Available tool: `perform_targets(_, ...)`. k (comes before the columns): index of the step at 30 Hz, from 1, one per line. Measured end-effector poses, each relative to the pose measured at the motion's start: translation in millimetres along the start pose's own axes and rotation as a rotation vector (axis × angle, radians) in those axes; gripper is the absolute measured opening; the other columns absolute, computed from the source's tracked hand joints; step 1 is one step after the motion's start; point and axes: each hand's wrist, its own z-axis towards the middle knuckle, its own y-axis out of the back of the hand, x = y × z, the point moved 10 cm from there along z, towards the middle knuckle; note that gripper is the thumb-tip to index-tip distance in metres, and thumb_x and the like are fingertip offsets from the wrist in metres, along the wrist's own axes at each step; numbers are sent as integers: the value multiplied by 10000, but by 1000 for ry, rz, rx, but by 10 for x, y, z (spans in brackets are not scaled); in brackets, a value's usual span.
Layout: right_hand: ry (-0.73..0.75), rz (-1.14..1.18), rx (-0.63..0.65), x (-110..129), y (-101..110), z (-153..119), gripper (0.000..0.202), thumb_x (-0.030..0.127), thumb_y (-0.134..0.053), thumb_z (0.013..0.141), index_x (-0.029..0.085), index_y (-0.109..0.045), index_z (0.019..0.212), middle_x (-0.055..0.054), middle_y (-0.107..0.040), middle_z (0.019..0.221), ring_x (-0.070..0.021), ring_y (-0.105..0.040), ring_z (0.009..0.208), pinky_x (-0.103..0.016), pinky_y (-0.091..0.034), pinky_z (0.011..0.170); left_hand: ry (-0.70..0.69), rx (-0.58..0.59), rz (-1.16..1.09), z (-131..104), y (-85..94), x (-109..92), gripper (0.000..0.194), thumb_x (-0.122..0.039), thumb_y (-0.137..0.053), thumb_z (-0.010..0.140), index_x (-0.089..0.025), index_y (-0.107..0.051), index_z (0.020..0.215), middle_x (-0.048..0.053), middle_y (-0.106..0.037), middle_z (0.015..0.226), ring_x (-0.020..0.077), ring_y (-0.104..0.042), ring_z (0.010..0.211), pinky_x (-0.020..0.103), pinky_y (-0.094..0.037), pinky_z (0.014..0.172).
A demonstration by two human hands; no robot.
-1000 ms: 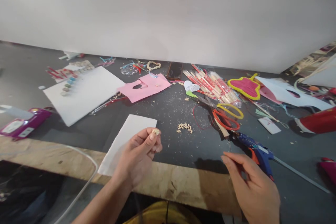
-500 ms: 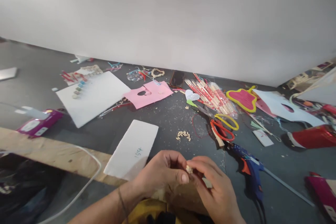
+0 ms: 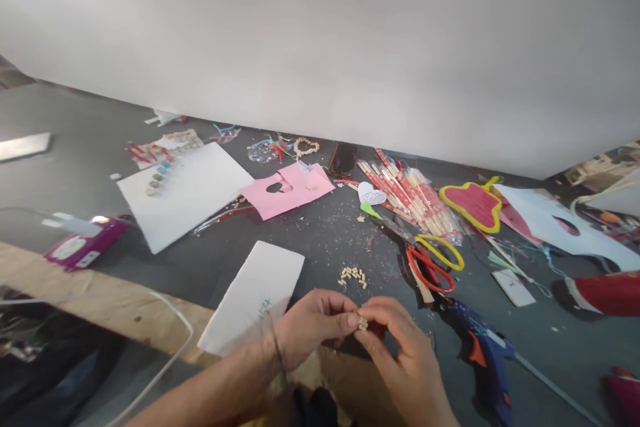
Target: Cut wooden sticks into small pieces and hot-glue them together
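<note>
One pale cluster (image 3: 363,324): we pinched it with fingers (image 3: 345,325) of left hand (image 3: 309,325) and right hand (image 3: 407,352); earlier, left only.

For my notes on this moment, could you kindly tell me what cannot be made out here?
All in the head view:
- Cream cluster: details too small, partly covered by the left hand and right hand.
- White board: handwriting blurred; lower edge partly behind the left forearm.
- Red cylinder, purple object: both cut off by the right edge.
</note>
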Motion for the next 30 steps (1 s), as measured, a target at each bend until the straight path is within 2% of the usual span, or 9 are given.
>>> perform_targets(5,52,-125,-32,-1,14,28,101,198,-589,832,221,-651,909,-42,-665,876,-143,-661,788,-213,-553,704,-49,-21,76,4,52,-31,371,-479,-710,702,-111,-673,734,-26,-501,584,73,-387,551,208,-267,548)
perform_targets(11,169,-241,-17,87,-70,30,149,180,-540,841,214,-643,944,-58,-679,890,-159,-676,793,-226,-570,703,-78,-82,63,7,169,10,349,-426,-758,649,-102,-671,745,-18,-536,616,85,-422,584,220,-311,593)
perform_targets(14,228,-275,-20,167,-113,33,236,143,-516,835,203,-608,1044,-72,-678,920,-165,-678,819,-235,-573,700,-85,-67,57,-11,184,20,362,-434,-756,643,-97,-665,741,-16,-536,616,85,-426,577,221,-321,586)
perform_targets(17,270,-286,-31,237,-135,41,209,131,-501,843,201,-602,1013,-64,-673,888,-152,-678,795,-220,-569,689,-107,-58,47,-35,209,-15,378,-441,-760,632,-97,-662,755,-11,-546,636,89,-439,587,217,-329,580)
perform_targets(23,294,-279,-32,330,-174,61,140,160,-500,865,210,-592,959,-50,-661,862,-137,-671,774,-197,-558,685,-156,-45,232,-105,257,-114,345,-436,-677,731,-97,-672,792,-12,-521,645,91,-408,601,209,-314,560)
perform_targets(26,297,-256,-23,357,-203,56,130,159,-496,868,216,-583,946,-43,-654,849,-129,-667,754,-185,-552,670,-185,-78,343,-156,282,-161,324,-423,-633,770,-102,-671,793,-18,-497,640,90,-385,595,206,-305,548)
perform_targets(30,292,-251,-26,290,-204,18,158,144,-480,863,219,-565,973,-49,-651,864,-139,-667,776,-197,-550,690,-172,-115,451,-167,283,-168,287,-386,-602,792,-106,-663,789,-30,-458,616,91,-369,590,202,-296,534)
